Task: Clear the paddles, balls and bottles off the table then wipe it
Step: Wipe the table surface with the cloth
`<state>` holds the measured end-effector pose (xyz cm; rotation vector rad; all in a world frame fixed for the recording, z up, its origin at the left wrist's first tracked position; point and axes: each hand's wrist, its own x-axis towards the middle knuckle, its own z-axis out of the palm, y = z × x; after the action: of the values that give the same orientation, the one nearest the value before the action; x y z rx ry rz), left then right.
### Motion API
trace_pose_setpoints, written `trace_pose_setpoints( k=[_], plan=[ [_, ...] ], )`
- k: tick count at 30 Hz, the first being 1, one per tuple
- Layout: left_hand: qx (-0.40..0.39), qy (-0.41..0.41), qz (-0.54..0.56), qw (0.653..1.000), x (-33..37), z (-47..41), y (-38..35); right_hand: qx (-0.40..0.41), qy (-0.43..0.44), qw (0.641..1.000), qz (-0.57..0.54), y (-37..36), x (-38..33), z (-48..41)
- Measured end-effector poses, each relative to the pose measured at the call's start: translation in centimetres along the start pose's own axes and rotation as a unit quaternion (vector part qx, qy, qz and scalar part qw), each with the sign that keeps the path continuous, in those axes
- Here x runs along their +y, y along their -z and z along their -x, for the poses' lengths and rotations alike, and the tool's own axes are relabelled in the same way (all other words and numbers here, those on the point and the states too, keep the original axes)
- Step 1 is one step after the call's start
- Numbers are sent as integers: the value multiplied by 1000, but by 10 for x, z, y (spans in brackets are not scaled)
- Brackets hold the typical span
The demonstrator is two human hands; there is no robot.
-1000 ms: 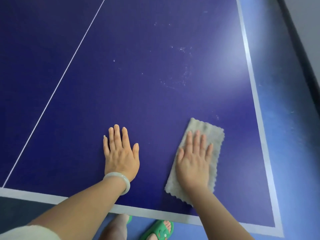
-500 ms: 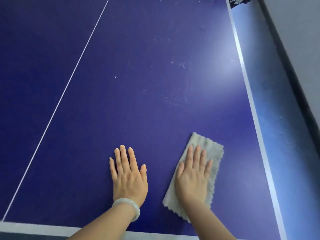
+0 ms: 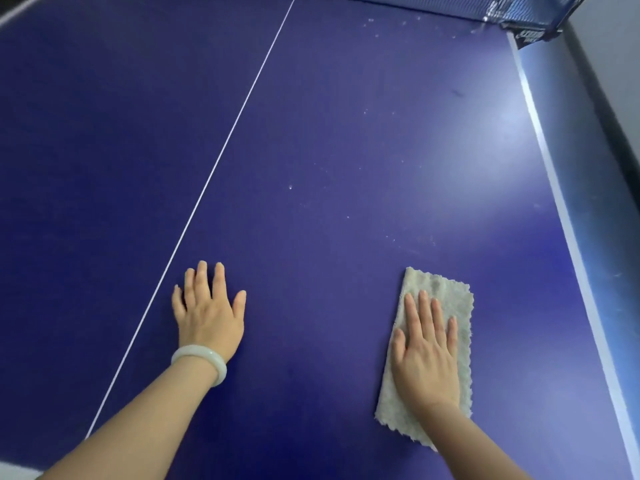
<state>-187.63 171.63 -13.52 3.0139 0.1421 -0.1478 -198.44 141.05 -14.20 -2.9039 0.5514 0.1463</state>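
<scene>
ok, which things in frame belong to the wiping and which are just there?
Job: cloth under the flat right hand; table; white specks ahead of the cloth.
Just there: left hand resting on the table; bracelet; net; centre line.

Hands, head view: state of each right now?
Left hand: open, flat on the table, holding nothing.
Right hand: open, pressing the cloth flat on the table.

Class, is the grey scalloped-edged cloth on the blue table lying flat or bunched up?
Flat. The grey scalloped-edged cloth lies as a long rectangle under the straight fingers of the right hand; no bunching shows.
</scene>
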Motion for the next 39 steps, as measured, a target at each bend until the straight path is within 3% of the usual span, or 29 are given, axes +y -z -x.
trace_pose_setpoints(
  k=[5, 6, 10, 12, 14, 16, 18, 20, 22, 27, 30, 34, 36, 39],
  plan=[
    [13, -6, -25, 1000, -8, -6, -4, 34, -88, 996, 0, -13, -37, 6],
    [17, -7, -24, 1000, -8, -5, -5, 43, -74, 996, -3, -17, -56, 8],
    [21, -7, -32, 999, -11, -7, -6, 21, 191, 981, 0, -23, -125, -13],
    [19, -5, -29, 999, -11, -7, -6, 0, 268, 963, 15, -17, -128, -47],
    [16, -5, -24, 1000, -9, -7, -5, 9, 234, 972, 26, -13, -107, -75],
    [10, -6, -24, 1000, -9, -7, -2, 19, 114, 993, 14, -12, -79, -79],
    [6, -9, -21, 1000, -10, -8, -1, 32, 49, 998, 6, -12, -63, -60],
    [4, -11, -16, 1000, -9, -7, 0, 37, 87, 996, 6, -13, -68, -35],
    [0, -11, -12, 1000, -10, -7, 0, 34, 196, 980, 5, -16, -86, -27],
    [-7, -11, -10, 1000, -8, -8, 1, -28, 395, 918, 21, -15, -163, -93],
    [-11, -12, -10, 1000, -8, -8, 1, -36, 387, 920, 50, -14, -183, -147],
    [-15, -17, -6, 1000, -9, -7, 3, 4, 219, 976, 21, -11, -158, -145],
    [-18, -17, 2, 1000, -8, -8, 3, -3, 251, 967, 33, -9, -161, -118],
    [-18, -18, 7, 1000, -8, -8, 3, -44, 385, 921, 37, -12, -193, -115]
  ],
)
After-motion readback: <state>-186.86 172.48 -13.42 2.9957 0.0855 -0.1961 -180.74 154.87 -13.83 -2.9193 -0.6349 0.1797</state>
